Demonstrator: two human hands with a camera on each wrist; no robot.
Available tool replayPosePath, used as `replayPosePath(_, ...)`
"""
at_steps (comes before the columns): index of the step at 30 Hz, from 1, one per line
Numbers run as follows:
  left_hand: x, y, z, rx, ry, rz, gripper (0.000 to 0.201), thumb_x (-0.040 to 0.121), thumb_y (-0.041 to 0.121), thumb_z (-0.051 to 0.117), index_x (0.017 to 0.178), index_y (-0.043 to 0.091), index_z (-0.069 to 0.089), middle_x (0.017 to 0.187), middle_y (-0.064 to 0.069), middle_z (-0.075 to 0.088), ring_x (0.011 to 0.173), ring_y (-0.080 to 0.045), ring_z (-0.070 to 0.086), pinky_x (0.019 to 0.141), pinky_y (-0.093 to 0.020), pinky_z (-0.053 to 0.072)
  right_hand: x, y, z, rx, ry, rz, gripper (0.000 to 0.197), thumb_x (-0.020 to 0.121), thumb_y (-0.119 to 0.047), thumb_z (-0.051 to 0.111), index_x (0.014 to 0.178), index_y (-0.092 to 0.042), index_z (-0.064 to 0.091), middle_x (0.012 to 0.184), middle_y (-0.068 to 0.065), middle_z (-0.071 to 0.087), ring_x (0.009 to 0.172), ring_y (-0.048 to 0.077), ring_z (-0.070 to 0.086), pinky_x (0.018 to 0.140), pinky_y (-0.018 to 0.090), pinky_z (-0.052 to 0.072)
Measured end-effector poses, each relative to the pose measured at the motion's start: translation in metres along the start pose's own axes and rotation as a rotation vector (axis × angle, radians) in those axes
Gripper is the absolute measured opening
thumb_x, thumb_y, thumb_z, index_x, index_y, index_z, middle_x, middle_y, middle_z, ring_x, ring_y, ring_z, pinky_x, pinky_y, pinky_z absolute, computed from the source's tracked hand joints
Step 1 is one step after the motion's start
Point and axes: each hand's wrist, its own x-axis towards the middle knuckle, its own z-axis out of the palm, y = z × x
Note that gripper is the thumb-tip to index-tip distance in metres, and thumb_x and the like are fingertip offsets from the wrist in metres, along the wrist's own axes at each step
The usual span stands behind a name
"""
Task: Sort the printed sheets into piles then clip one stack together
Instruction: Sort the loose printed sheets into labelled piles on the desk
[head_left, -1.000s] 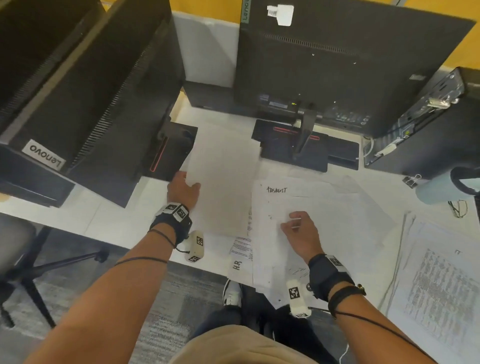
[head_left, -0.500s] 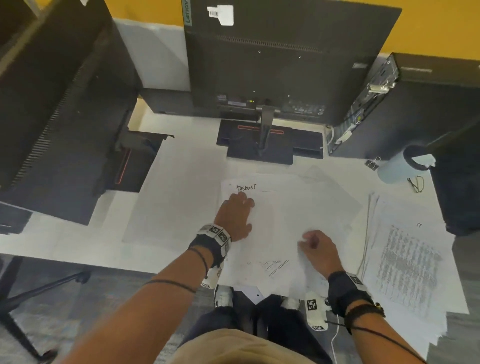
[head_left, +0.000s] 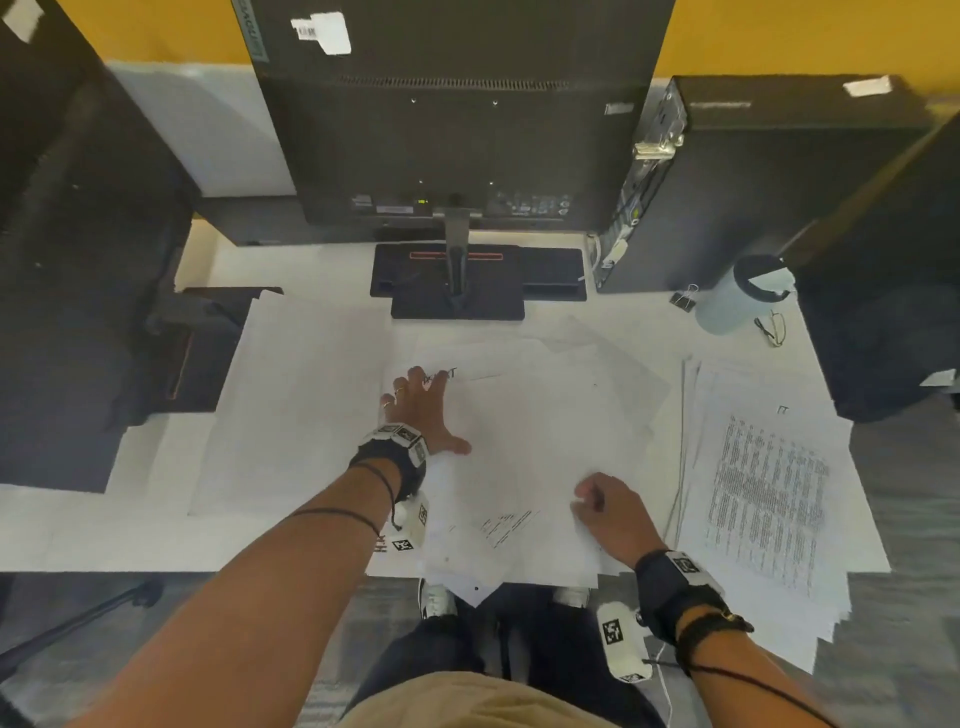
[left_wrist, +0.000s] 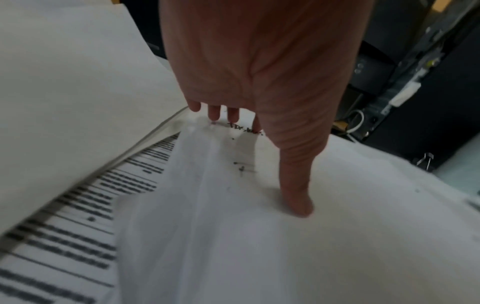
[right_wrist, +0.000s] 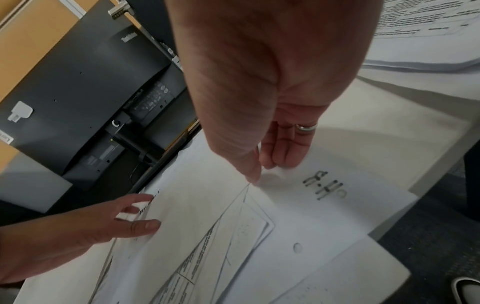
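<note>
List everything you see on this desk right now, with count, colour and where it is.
middle sheets: loose pile, white, desk centre
left pile: one, white, left of centre
right pile: one, white with black print, right
binder clip: one, black, behind right pile
bottle: one, pale blue, right rear
monitor: one, black, back-facing, rear centre
computer tower: one, black, right rear
desk: one, white
left hand: flat on middle sheets
right hand: pinching a middle sheet

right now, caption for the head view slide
Left hand flat on loose sheets, right hand pinching one sheet's edge.
</note>
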Motion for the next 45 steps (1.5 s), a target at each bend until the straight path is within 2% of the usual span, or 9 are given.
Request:
replayPosePath(7,0.002,-0.003,-0.001,0.018,-0.022,-0.047,0.127,0.052,0.081,0.08,0.153,0.026,0.025,0.146,-0.007,0.047,0.139,-0.037,0.041,0.115,-0.061,0.027,0.0,-0.004,-0.007,-0.006,-0.021,-0.016,0.004,0.095,-0.018,0.066,0.094,-0.021,0.066,0.094,0.0,0.068,0.084,0.012,0.061,0.065,0.005,0.038)
replayPosePath(11,0.004,-0.001,-0.014,-0.176,0.066,0.011,0.06,0.092,0.046,0.064,0.146,0.024,0.05,0.145,-0.004,0.059,0.131,-0.029,0.056,0.115,-0.048,0.036,-0.003,-0.007,-0.021,0.021,0.064,-0.013,0.014,0.101,-0.02,0.056,0.095,-0.022,0.069,0.09,-0.007,0.071,0.081,0.003,0.063,0.064,0.006,0.04)
replayPosePath(16,-0.008,0.024,-0.061,-0.602,0.467,0.228,0.029,0.096,0.023,0.069,0.121,0.01,0.072,0.124,-0.011,0.071,0.117,-0.03,0.066,0.104,-0.039,0.051,-0.002,-0.033,-0.04,0.124,0.129,-0.063,0.017,0.103,-0.024,0.057,0.089,-0.024,0.068,0.084,-0.002,0.071,0.079,0.019,0.066,0.066,0.018,0.046)
replayPosePath(22,-0.052,0.073,-0.107,-0.798,0.541,0.605,0.009,0.09,0.018,0.078,0.1,0.017,0.078,0.097,0.002,0.071,0.089,-0.014,0.067,0.085,-0.031,0.056,0.017,-0.107,-0.085,1.198,-0.034,0.067,0.059,0.101,-0.061,0.053,0.134,-0.012,0.057,0.121,0.016,0.068,0.112,0.032,0.07,0.091,0.044,0.058)
replayPosePath(27,-0.074,0.083,-0.087,-0.439,0.23,0.85,0.02,0.083,0.033,0.084,0.101,0.025,0.081,0.102,0.007,0.072,0.094,-0.013,0.066,0.089,-0.04,0.056,0.033,-0.119,-0.105,1.133,0.003,0.111,0.05,0.097,-0.036,0.072,0.131,0.0,0.065,0.115,0.018,0.077,0.109,0.034,0.074,0.083,0.04,0.062)
replayPosePath(32,-0.075,0.072,-0.044,-0.562,-0.137,0.57,0.053,0.076,0.074,0.073,0.116,0.039,0.07,0.123,0.017,0.062,0.117,-0.008,0.058,0.108,-0.037,0.045,0.029,-0.071,-0.08,0.824,0.266,0.354,0.018,0.091,-0.009,0.077,0.098,-0.003,0.062,0.09,0.013,0.061,0.081,0.026,0.06,0.071,0.035,0.05)
replayPosePath(36,-0.052,0.052,-0.008,-0.297,-0.099,0.224,0.054,0.094,0.041,0.068,0.139,0.017,0.052,0.139,-0.01,0.048,0.133,-0.031,0.048,0.106,-0.048,0.048,0.008,-0.028,-0.06,0.755,0.251,0.475,0.019,0.091,-0.005,0.077,0.081,-0.008,0.061,0.084,0.013,0.061,0.072,0.026,0.056,0.062,0.031,0.047)
replayPosePath(39,-0.046,0.044,0.015,-0.091,-0.085,-0.022,0.092,0.083,0.052,0.075,0.151,0.013,0.028,0.156,-0.017,0.025,0.144,-0.041,0.029,0.106,-0.056,0.048,-0.001,-0.007,-0.054,0.721,0.26,0.505,0.012,0.09,-0.004,0.078,0.088,-0.003,0.066,0.086,0.016,0.066,0.071,0.026,0.06,0.057,0.028,0.048)
replayPosePath(45,-0.054,0.057,0.035,-0.039,-0.14,0.037,0.151,0.061,0.064,0.09,0.161,0.023,-0.016,0.169,-0.017,-0.003,0.154,-0.05,0.011,0.115,-0.066,0.036,0.003,0.016,-0.047,0.637,0.283,0.538,0.021,0.09,-0.005,0.073,0.091,0.014,0.065,0.079,0.015,0.055,0.072,0.025,0.052,0.055,0.03,0.042)
